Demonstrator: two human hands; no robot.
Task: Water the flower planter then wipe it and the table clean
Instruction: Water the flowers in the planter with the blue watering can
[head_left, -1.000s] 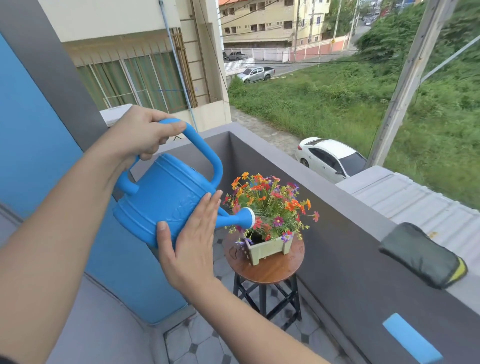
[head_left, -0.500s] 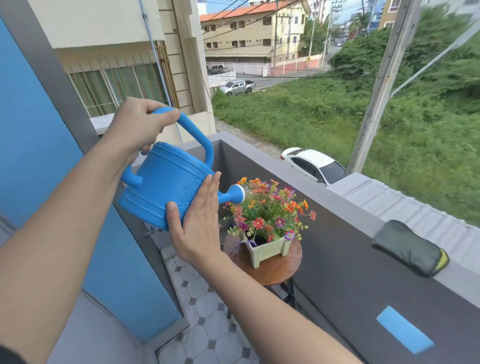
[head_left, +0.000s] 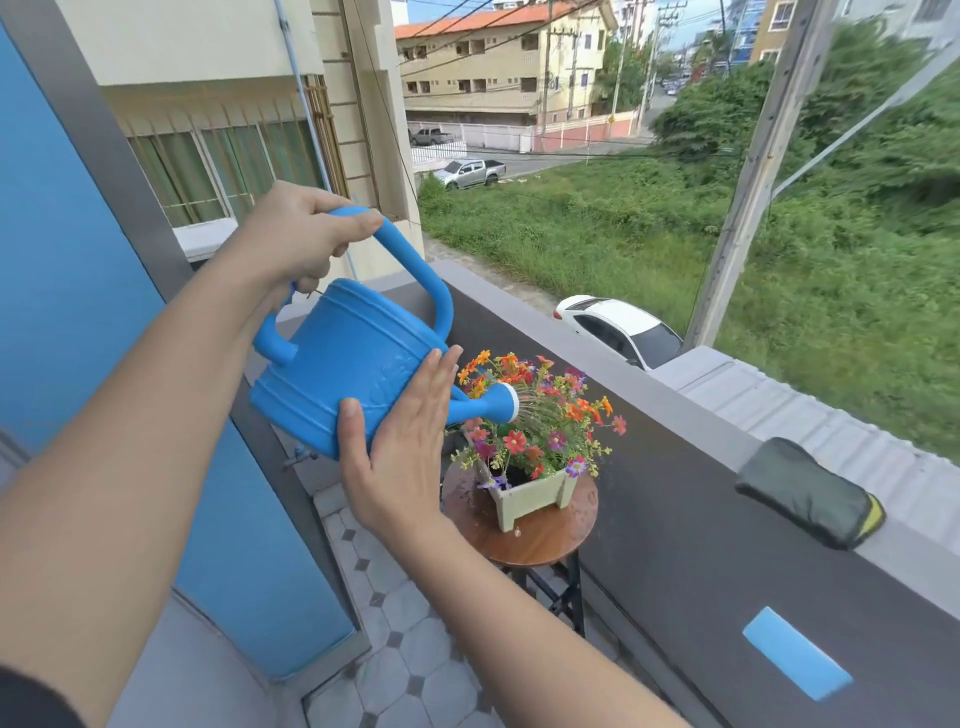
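A blue watering can (head_left: 348, 364) is tipped forward over a pale green planter (head_left: 530, 496) full of orange, red and purple flowers. My left hand (head_left: 298, 234) grips the can's handle from above. My right hand (head_left: 405, 441) presses flat, fingers apart, against the can's side near the spout. Thin streams of water fall from the spout's rose (head_left: 506, 402) onto the flowers. The planter stands on a small round wooden table (head_left: 545, 540) with wet drops on its top.
A dark grey cloth mitt (head_left: 805, 491) with a yellow edge lies on top of the balcony's grey wall (head_left: 675, 519), to the right. A blue panel (head_left: 62, 260) closes the left side. The floor (head_left: 405, 654) is tiled. The table has black metal legs.
The can has tilted further forward and water now streams from the spout onto the flowers. Drops have appeared on the table top. Both hands kept their hold.
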